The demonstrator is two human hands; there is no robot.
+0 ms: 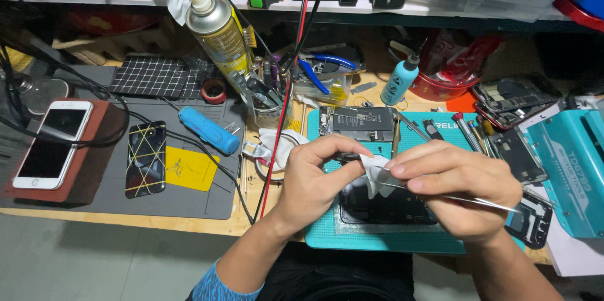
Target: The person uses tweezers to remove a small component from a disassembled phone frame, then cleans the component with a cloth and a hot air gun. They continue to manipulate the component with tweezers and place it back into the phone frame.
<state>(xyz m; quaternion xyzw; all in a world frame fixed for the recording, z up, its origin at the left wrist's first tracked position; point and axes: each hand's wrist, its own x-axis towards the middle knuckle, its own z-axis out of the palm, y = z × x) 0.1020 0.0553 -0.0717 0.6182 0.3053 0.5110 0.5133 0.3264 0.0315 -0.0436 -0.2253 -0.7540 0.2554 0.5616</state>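
My left hand (313, 175) pinches a small dark part against a white wipe (376, 172) above the teal work mat (327, 232). My right hand (456, 184) presses the wipe with its fingertips and grips thin metal tweezers (484, 202) that point right. Below both hands lies an opened dark phone body (384, 210). Another opened phone frame (357, 122) lies at the back of the mat.
A white phone (52, 142) rests on a brown block at left, beside a black phone with yellow bands (146, 157) and a blue screwdriver (209, 130) on a grey mat. A spray can (220, 33), a blue dropper bottle (400, 81) and a teal box (576, 169) stand around.
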